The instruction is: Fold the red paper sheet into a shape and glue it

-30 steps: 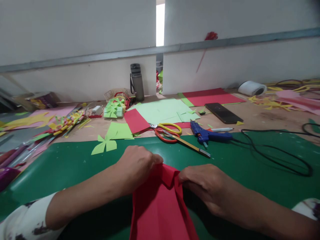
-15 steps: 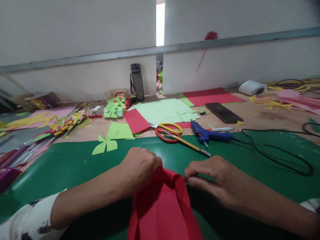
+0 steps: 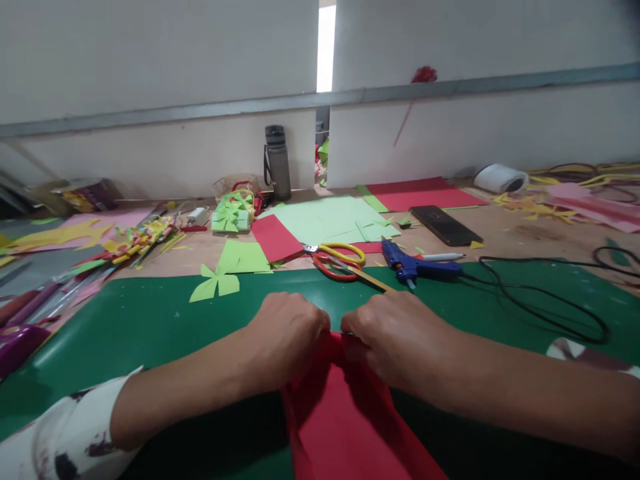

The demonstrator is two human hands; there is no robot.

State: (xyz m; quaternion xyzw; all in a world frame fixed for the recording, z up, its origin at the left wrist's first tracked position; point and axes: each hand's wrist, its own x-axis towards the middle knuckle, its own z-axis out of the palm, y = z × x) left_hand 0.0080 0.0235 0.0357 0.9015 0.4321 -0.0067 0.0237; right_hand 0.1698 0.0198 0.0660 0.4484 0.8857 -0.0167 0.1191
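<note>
A folded piece of red paper (image 3: 345, 427) stretches from the bottom edge up to both hands, its sides bent inward. My left hand (image 3: 290, 340) is closed on the far left corner of it. On the far right corner my right hand (image 3: 395, 340) is closed too, knuckles up, close beside the left. The fingertips of both hands are partly hidden. Just beyond the hands lie scissors (image 3: 340, 260) with yellow and red handles, and a craft knife (image 3: 373, 279) partly covered by my right hand.
A blue glue gun (image 3: 417, 265) with a black cord lies at right on the green mat (image 3: 165, 313). Behind it are a phone (image 3: 445, 225), pale green sheets (image 3: 320, 220) and red sheets (image 3: 425, 193). A grey bottle (image 3: 277, 163) stands by the wall. Green paper leaves (image 3: 217, 283) lie left.
My right hand has moved left onto the red paper's far right corner and closed on it. The paper's far end has drawn narrower between the hands. My left hand keeps its hold.
</note>
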